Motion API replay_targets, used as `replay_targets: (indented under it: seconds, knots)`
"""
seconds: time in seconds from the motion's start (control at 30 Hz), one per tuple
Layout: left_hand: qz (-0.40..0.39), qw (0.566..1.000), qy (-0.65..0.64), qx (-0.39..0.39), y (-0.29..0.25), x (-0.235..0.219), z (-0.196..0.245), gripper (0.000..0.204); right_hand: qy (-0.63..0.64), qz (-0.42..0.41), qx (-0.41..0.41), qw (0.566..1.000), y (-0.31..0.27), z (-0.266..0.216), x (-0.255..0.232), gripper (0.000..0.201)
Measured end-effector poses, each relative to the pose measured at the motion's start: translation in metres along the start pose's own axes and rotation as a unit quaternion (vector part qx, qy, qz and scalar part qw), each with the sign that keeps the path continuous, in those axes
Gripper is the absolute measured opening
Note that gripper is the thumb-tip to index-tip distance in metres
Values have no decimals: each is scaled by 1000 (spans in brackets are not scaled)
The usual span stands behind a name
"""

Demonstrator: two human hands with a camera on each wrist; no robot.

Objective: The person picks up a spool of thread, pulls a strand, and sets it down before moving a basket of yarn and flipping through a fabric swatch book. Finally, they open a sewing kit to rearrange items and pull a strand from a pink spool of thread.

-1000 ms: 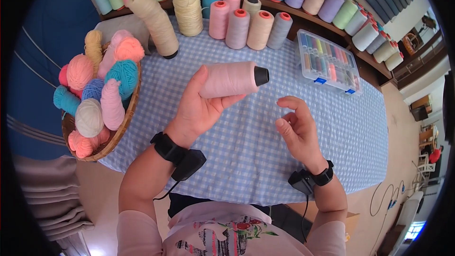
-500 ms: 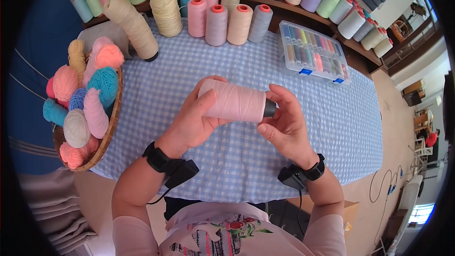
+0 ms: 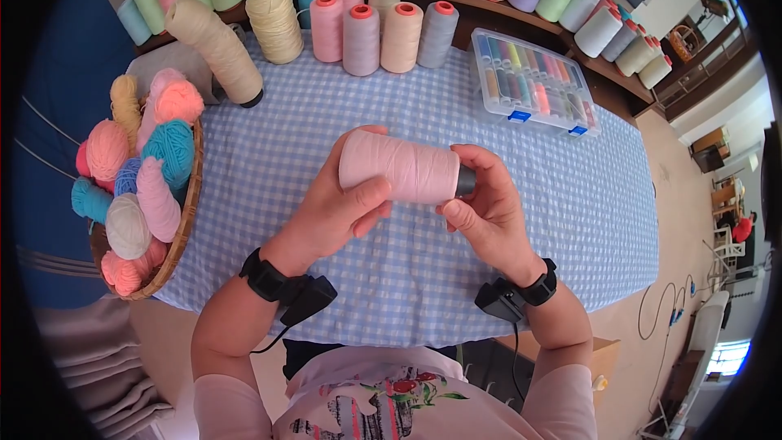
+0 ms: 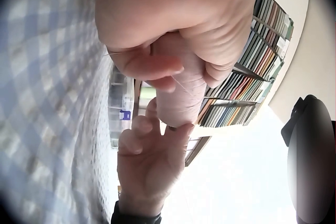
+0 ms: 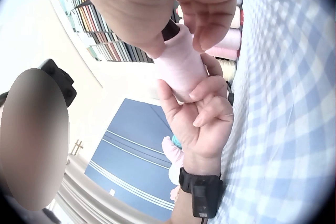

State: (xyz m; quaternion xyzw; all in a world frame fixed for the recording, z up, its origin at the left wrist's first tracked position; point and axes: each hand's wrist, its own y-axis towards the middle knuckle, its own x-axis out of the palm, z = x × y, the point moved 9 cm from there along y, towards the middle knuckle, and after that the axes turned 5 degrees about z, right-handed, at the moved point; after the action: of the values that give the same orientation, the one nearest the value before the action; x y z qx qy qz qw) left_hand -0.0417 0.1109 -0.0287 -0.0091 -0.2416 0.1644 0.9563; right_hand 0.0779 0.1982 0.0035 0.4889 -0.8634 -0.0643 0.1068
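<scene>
A cone of pale pink thread point(image 3: 401, 167) lies level between both hands above the checked cloth, its black tip point(image 3: 465, 182) pointing right. My left hand point(image 3: 326, 208) grips the wide end, thumb along the near side of the winding. At the tip end, my right hand point(image 3: 495, 216) holds the cone between thumb and fingers. In the left wrist view a fine loose strand point(image 4: 181, 84) runs by the left hand's fingers. The right wrist view shows the left fingers point(image 5: 210, 88) curled around the cone's wide end.
A basket point(image 3: 189, 216) of yarn balls stands at the left. Several thread cones point(image 3: 361, 41) line the back, with a leaning beige cone point(image 3: 220, 53) near the basket. A clear box point(image 3: 533, 85) of small spools sits back right on the blue checked cloth point(image 3: 570, 195).
My right hand has come in from the right and taken hold of the cone's tip end. The left thumb has shifted down along the cone, and the head view has swung slightly right.
</scene>
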Motion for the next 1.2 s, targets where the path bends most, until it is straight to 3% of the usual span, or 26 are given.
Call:
replay_targets:
  seconds: [0.07, 0.17, 0.23, 0.33, 0.73, 0.87, 1.2]
  knots:
    - [1, 999, 33, -14, 0, 1, -3, 68, 3, 10, -1, 1000, 1, 1, 1, 57]
    - [52, 991, 105, 70, 2, 0, 8, 85, -4, 24, 9, 1000, 1, 1, -2, 59]
    - [46, 977, 164, 129, 0, 5, 18, 75, -13, 28, 21, 999, 0, 2, -4, 58]
    - [55, 970, 179, 155, -1, 4, 18, 74, -16, 29, 27, 999, 0, 5, -6, 57]
    - [58, 967, 187, 161, -3, 4, 20, 74, 14, 17, 34, 999, -1, 8, -2, 61]
    - [59, 971, 173, 156, -3, 5, 19, 74, 34, 12, 1, 999, 1, 1, 2, 62]
    - [43, 983, 158, 86, 1, 3, 8, 70, -16, 17, -41, 999, 0, -2, 0, 60]
